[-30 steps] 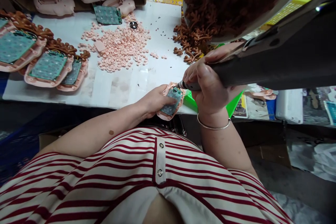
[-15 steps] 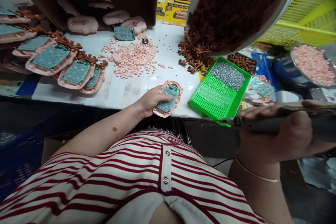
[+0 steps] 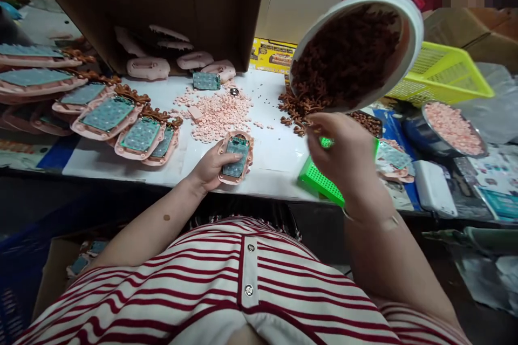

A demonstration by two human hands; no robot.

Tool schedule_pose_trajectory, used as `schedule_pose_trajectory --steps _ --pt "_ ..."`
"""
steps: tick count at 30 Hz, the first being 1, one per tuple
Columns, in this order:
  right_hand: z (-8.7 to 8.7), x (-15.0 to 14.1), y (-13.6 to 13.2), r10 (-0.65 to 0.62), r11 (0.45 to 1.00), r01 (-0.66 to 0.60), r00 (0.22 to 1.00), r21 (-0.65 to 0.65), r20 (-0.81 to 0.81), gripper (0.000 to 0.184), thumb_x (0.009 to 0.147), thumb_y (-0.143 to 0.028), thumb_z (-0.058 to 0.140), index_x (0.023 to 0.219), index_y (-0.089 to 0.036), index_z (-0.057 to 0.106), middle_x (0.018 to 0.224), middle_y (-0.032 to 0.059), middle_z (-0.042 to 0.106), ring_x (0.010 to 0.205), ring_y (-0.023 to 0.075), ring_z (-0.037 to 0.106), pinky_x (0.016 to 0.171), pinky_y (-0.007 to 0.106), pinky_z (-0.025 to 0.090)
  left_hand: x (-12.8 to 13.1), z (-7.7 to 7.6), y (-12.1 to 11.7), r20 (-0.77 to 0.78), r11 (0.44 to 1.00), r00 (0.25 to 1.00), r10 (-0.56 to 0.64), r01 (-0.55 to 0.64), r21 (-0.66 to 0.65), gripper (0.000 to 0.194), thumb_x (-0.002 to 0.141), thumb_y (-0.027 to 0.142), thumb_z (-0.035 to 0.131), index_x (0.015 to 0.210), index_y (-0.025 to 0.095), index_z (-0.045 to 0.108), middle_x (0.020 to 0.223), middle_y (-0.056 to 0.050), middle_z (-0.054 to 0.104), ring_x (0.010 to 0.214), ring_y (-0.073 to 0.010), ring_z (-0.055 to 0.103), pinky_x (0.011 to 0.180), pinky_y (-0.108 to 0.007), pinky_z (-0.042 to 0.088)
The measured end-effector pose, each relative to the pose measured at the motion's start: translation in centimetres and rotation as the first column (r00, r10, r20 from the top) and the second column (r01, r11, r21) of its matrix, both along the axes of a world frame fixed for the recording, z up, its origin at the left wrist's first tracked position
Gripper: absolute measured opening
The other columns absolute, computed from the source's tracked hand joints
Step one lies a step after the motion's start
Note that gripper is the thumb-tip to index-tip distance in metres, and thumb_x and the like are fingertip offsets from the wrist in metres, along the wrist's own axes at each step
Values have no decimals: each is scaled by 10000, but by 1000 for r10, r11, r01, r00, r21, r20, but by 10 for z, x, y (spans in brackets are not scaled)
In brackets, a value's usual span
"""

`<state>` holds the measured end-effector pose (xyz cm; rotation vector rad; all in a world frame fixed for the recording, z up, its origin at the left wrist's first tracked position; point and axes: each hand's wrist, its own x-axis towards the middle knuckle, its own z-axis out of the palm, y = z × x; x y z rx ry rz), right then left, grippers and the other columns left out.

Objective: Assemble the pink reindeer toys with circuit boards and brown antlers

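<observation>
My left hand [image 3: 206, 170] is closed on a pink casing [image 3: 237, 155] with a green circuit board in it, held flat on the white table [image 3: 279, 164] near its front edge. My right hand [image 3: 343, 156] is raised over the green tray [image 3: 319, 180], its fingertips close to the loose brown antler-shaped pieces [image 3: 293, 107] below a tilted white bowl [image 3: 413, 38] full of the same pieces. Its fingers are smeared by motion and partly hidden behind the back of the hand. No tool is in it.
A heap of small pink buttons [image 3: 216, 110] lies mid-table. Several finished casings [image 3: 137, 137] overlap at the left. An open cardboard box [image 3: 182, 5] with pink shells stands behind. A yellow basket [image 3: 445, 73] and a metal bowl of pink buttons [image 3: 453, 126] sit at the right.
My right hand lifted the electric screwdriver off the casing, swung right, and is now without it, up by the brown pieces. My left hand kept hold of the casing.
</observation>
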<state>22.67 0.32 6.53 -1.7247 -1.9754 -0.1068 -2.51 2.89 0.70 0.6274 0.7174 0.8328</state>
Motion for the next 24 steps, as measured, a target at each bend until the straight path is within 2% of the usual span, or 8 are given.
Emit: schedule_pose_trajectory --steps 4,7,10,12,15,17,19,24 --pt "-15 -15 72 22 925 139 909 -355 415 348 926 -98 406 1143 -37 672 1114 279 663 974 319 602 799 429 426 -5 -5 -1 54 999 998 -16 17 -27 507 602 205 879 1043 130 639 826 -67 733 718 -208 719 653 -341 616" --pt "-27 -14 101 86 882 168 861 -440 501 352 901 -89 414 1126 -48 681 1113 270 667 982 316 607 807 412 422 -6 -8 -1 73 998 997 -39 42 -49 484 622 223 877 1036 119 649 828 -73 733 694 -193 706 650 -328 605" --pt "-28 1 102 -64 926 185 936 -329 346 359 856 -125 492 1171 -109 663 1133 221 668 1003 318 614 827 423 463 -6 -9 0 82 996 995 -52 57 -61 464 639 223 874 1032 119 651 838 -74 739 685 -181 695 661 -320 594" --pt "-26 11 92 -212 948 194 976 -253 -45 378 782 -134 555 1147 -165 648 1066 156 678 955 290 634 813 426 508 -5 -9 1 93 995 994 -59 65 -70 464 639 220 878 1032 120 652 845 -73 741 697 -183 698 673 -322 593" --pt "-29 7 62 -213 960 1 657 -281 -724 339 709 -159 623 1036 -246 622 925 43 673 817 210 665 772 400 575 -4 -9 2 115 996 992 -50 58 -72 495 626 219 890 1047 123 648 843 -69 743 707 -190 705 672 -320 589" --pt "-38 -8 38 -200 937 -205 350 -283 -915 306 698 -199 704 984 -277 626 895 0 693 779 175 691 789 383 608 -3 -9 2 139 998 990 -33 41 -55 513 626 218 893 1067 125 647 848 -69 746 717 -192 710 681 -317 586" --pt "-50 -28 16 -252 892 -344 160 -293 -955 316 690 -232 784 970 -283 647 898 -16 731 784 159 721 804 357 626 -2 -9 1 160 999 987 -16 21 -33 523 630 211 890 1087 126 649 854 -67 748 730 -195 715 702 -322 588" --pt "-71 -58 -11 -355 790 -533 3 -302 -935 406 663 -313 913 994 -277 682 918 -25 774 863 163 762 899 382 645 -1 -12 -2 127 999 991 42 -40 -17 481 628 197 877 1050 122 660 882 -72 753 760 -198 718 743 -337 590"
